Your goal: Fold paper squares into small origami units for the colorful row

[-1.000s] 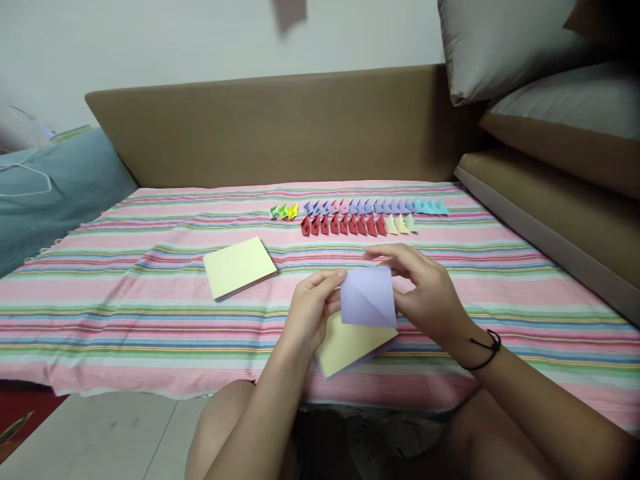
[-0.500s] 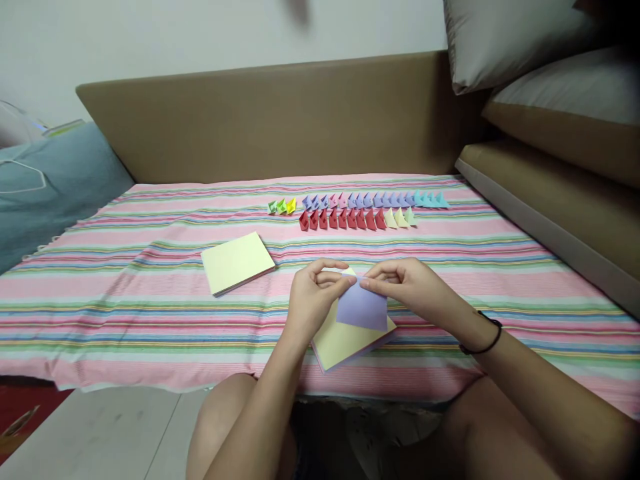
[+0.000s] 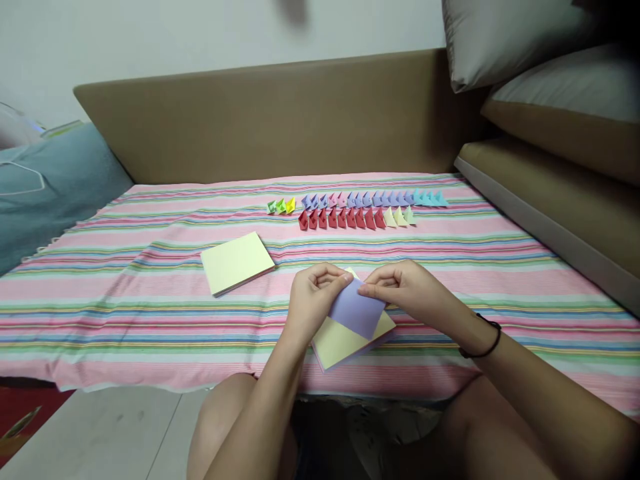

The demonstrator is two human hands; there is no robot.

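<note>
A small lavender sheet of paper [image 3: 358,311] is pinched along its upper edge between both hands. My left hand [image 3: 316,293] grips it near the upper left corner, thumb on top. On the other side my right hand [image 3: 395,283] pinches the upper right part with thumb and fingers. The sheet is tilted, its lower corner pointing down towards me. Beneath it lies a stack of pale yellow paper [image 3: 333,350] with a lavender edge showing below, partly covered by the sheet and my left hand.
A second pale yellow paper stack [image 3: 237,263] lies to the left. Farther back stand rows of small folded paper pieces, among them red ones [image 3: 343,218], lavender ones [image 3: 393,199] and green and yellow ones [image 3: 281,206]. Cushions [image 3: 550,140] are piled at the right on the striped cloth [image 3: 150,287].
The lavender sheet has turned clockwise between my hands, so its lower edge now slants and a corner points down. Both hands have stayed nearly in place.
</note>
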